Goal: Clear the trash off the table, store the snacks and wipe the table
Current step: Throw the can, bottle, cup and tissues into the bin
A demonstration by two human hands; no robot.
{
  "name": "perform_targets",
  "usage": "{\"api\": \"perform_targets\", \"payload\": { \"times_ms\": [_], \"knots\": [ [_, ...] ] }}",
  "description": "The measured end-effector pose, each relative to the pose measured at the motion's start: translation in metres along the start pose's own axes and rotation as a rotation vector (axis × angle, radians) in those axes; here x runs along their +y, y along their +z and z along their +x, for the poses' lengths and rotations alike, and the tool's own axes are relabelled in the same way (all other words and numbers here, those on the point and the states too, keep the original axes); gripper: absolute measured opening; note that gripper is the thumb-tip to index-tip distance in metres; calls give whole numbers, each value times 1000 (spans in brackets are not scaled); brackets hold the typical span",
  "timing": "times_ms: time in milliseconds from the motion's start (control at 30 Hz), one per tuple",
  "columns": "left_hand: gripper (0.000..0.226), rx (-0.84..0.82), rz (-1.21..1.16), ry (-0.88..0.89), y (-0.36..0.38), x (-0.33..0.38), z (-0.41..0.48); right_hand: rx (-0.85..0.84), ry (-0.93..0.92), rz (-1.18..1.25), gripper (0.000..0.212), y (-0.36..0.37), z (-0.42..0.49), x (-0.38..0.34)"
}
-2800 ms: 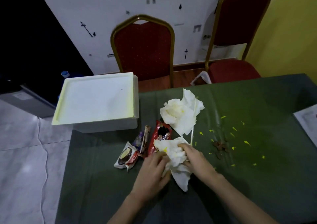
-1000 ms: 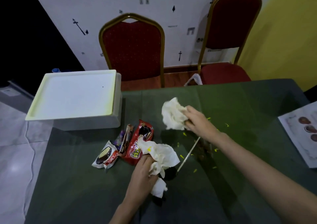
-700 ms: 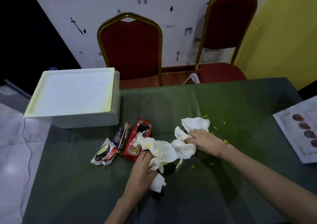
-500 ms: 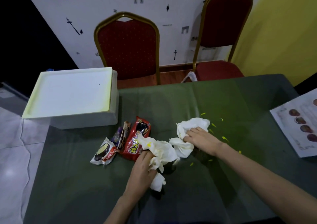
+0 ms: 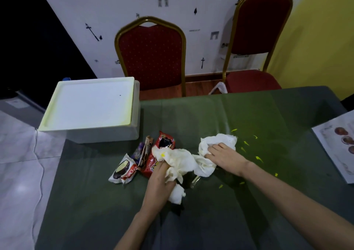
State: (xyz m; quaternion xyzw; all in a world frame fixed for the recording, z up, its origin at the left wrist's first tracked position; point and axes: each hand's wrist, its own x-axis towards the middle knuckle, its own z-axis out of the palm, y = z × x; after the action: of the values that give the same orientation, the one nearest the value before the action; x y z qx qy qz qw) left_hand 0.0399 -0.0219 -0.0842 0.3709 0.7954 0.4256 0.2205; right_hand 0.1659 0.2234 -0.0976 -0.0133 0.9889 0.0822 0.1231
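My left hand (image 5: 160,179) grips a crumpled white tissue (image 5: 178,165) near the middle of the dark green table (image 5: 95,202). My right hand (image 5: 225,156) presses a second crumpled white tissue (image 5: 216,142) flat onto the table just to the right. Left of the tissues lie snack packs: a red one (image 5: 164,144), a brown and purple pair (image 5: 142,152), and a white one marked Choco (image 5: 123,170). A thin stick (image 5: 195,180) pokes out under the tissues. Small yellow scraps (image 5: 258,158) are scattered to the right.
A white lidded plastic box (image 5: 90,106) stands at the table's far left corner. Two red chairs with gold frames (image 5: 153,56) (image 5: 256,39) stand behind the table. A printed sheet (image 5: 337,144) lies at the right edge.
My right hand, which held the second tissue up at the far side, has brought it down and drawn it toward the left hand's tissue. The left hand stays put.
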Motion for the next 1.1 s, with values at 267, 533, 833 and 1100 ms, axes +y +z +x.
{"api": "perform_targets", "payload": {
  "times_ms": [267, 533, 833, 1100],
  "knots": [
    [37, 100, -72, -24, -31, 4, 14, 183, 313, 286, 25, -29, 31, -9],
    [30, 182, -191, -184, -81, -7, -26, 254, 450, 1142, 22, -67, 23, -78],
    [41, 591, -183, -276, -164, -61, -110, 231, 225, 1243, 26, -120, 107, -223],
    [31, 792, -171, -447, -275, -169, -226, 88, 39, 1235, 22, -169, 202, -403]
  ]
}}
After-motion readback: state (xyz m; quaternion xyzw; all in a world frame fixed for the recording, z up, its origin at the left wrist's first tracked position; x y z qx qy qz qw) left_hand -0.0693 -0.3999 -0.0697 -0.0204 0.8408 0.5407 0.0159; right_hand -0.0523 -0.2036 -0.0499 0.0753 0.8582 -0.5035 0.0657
